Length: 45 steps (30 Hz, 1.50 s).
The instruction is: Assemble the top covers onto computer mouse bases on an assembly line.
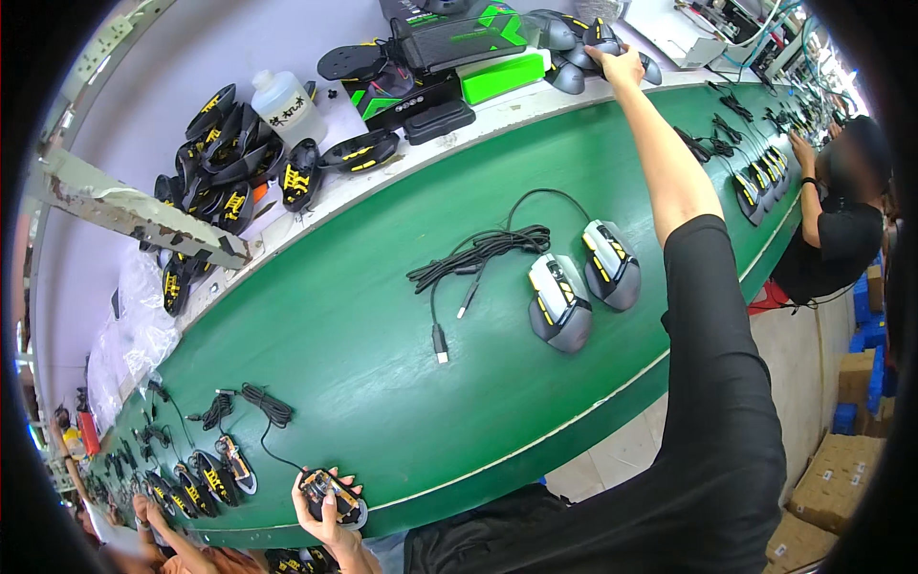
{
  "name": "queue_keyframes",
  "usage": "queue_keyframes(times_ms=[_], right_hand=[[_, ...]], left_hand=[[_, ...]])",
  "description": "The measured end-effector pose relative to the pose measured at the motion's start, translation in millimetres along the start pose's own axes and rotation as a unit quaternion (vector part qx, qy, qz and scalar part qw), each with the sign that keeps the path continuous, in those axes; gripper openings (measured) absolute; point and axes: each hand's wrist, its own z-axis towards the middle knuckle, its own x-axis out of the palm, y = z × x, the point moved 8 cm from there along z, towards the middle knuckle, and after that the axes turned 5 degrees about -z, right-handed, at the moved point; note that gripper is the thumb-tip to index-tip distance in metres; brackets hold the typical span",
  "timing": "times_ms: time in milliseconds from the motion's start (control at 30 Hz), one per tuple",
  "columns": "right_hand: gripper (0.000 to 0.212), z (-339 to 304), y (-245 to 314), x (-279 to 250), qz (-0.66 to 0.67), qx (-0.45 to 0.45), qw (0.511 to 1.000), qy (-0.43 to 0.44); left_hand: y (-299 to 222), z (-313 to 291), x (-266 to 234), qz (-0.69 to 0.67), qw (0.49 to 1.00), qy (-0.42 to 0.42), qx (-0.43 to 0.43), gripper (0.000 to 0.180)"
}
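Black cloth of a worker's sleeve [717, 364] lies closest to the lens, reaching across a long green worktop [382, 383]. At far left, a crumpled clear plastic bag [134, 325] sits by the wall side, while at lower left a co-worker's hands [145, 510] are near a row of black-and-yellow mouse parts [196, 488]. Beyond, more black-and-yellow shells [225, 158] are heaped on a white ledge [531, 103], beside a translucent bottle [287, 110].

At the worktop's near edge, the worker's left hand [327, 517] grips an opened mouse [327, 484], circuitry exposed, thumb pressed on top and fingers curled around its sides; its cable runs to a black coil [268, 407]. Mid-worktop, a bundled black cable [488, 251] lies left of two gray-and-black mice [559, 304], set side by side. Past a bright green box [504, 77], the outstretched right hand [617, 65] touches a cluster of dark gray shells [566, 77] on the ledge; whether its fingers are pinching one cannot be told. At far right, a co-worker in black [846, 234] reaches over the worktop, brown cartons [832, 478] stacked behind.
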Motion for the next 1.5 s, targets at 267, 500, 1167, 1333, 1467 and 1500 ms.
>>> queue_keyframes(times_ms=[267,500,1167,1333,1467,1500], right_hand=[[0.075,23,36,19,-0.017,-0.094,0.995,-0.03],[0.083,56,38,36,-0.064,-0.115,0.991,0.04],[0.036,-294,94,-85,0.087,-0.257,0.921,0.279],[0.045,-502,129,-93,0.065,-0.479,0.753,0.446],[0.042,-585,160,-91,0.038,-0.561,0.704,0.434],[0.038,-587,175,-96,0.073,-0.557,0.73,0.39]], left_hand=[[-3,-1,-7,-0.001,1.0,-0.001,-0.004,0.051],[1,0,-6,0.012,1.0,-0.009,-0.024,0.05],[-3,5,5,-0.043,0.995,0.067,-0.055,0.049],[-3,3,2,-0.079,0.993,0.086,-0.027,0.046],[7,7,3,-0.102,0.988,0.115,-0.032,0.045],[6,7,7,-0.115,0.985,0.126,-0.037,0.045]])
